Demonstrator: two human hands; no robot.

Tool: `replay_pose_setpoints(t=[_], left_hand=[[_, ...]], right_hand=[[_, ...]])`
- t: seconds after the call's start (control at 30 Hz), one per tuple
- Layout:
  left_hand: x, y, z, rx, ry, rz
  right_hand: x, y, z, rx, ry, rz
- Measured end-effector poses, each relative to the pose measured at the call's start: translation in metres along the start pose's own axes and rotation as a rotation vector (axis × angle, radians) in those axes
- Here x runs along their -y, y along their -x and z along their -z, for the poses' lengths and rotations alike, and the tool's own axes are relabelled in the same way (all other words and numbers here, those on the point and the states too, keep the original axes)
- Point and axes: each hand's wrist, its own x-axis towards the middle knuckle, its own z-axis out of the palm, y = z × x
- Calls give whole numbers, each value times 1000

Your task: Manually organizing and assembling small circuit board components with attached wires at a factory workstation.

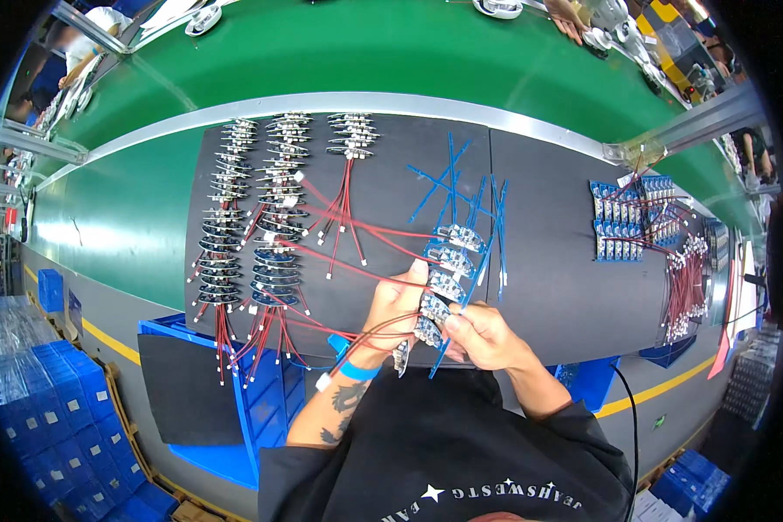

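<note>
My left hand [398, 300] is closed on a row of small curved circuit boards [446, 284], from which red wires [357, 228] with white plugs trail leftward. A narrow blue edge strip [477, 280] runs along the right side of these boards. My right hand [481, 337] pinches at the strip's lower part, thumb against the boards; whether the strip is still joined to every board cannot be made out. Just beyond both hands, several loose blue strips [451, 184] lie crossed on the black mat [391, 200].
Stacked wired boards stand in a left column [222, 230], a middle column [277, 217] and a shorter far column [351, 137]. At the right lie unsplit board panels [618, 217] and a wire bundle [687, 291]. A blue crate [270, 396] sits below the table's near edge. Beyond the metal rail [391, 103] runs a green belt.
</note>
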Motion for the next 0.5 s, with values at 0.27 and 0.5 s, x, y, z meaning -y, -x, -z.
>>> replay_pose_setpoints(t=[0.27, 0.5], left_hand=[[2, 0, 7, -78, -64, 100], [-2, 0, 7, -27, -321, -129]], right_hand=[[-17, -1, -7, -67, -91, 34], [-2, -9, 18, -131, -32, -121]])
